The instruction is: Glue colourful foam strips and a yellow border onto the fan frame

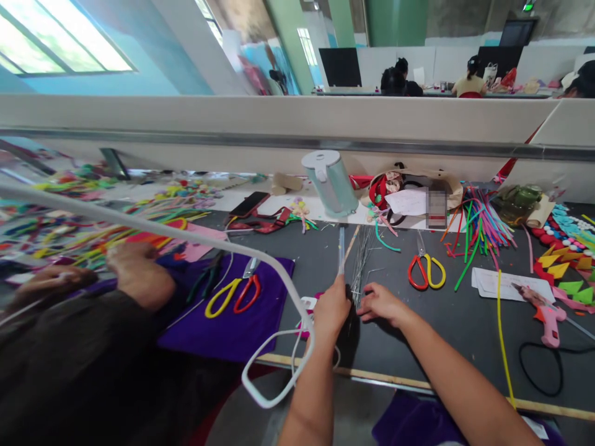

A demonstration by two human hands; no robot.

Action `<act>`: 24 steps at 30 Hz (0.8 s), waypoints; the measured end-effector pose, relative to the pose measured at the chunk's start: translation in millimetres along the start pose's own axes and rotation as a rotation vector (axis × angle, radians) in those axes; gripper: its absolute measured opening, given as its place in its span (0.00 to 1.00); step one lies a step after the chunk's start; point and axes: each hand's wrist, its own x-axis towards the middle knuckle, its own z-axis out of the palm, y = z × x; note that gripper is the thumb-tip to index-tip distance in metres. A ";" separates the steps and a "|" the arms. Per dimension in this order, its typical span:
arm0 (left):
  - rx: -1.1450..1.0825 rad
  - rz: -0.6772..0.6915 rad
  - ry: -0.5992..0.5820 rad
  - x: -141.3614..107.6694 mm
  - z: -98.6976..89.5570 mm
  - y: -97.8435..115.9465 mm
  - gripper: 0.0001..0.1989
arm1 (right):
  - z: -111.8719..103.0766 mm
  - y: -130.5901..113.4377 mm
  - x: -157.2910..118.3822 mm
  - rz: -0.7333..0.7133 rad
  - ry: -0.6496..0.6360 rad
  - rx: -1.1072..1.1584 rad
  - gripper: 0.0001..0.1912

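Note:
My left hand (332,306) is closed around the lower end of a thin translucent stick (341,248), which points away from me over the dark table. Just right of it lies a loose bundle of thin metal wires (360,266), some of them bent. My right hand (381,303) is beside the near end of these wires, fingers slightly curled and apart, with nothing visible in them. A thin wooden stick (353,241) lies along the left side of the wires. Whether my right fingertips touch any wire, I cannot tell.
A person's hands (139,272) are at left, near a purple cloth (223,334) with scissors (237,291). More scissors (426,266), a kettle (330,183), colourful pipe cleaners (488,223) and a pink glue gun (551,322) lie around. A white curved frame (223,241) crosses the left foreground.

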 end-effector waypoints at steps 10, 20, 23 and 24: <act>-0.081 0.033 0.030 -24.3 -8.4 -18.6 0.27 | 25.3 22.4 -22.0 -0.039 -0.239 -0.048 0.12; -0.283 0.057 0.099 -29.8 6.6 -26.0 0.30 | 32.8 19.6 -43.1 -0.097 -0.307 -0.090 0.03; -0.367 0.082 0.137 -32.1 9.3 -19.7 0.25 | 21.7 18.5 -60.1 -0.087 -0.278 -0.079 0.05; -0.399 0.096 0.148 -32.6 10.6 -15.2 0.23 | 16.6 18.8 -68.3 -0.081 -0.269 -0.080 0.07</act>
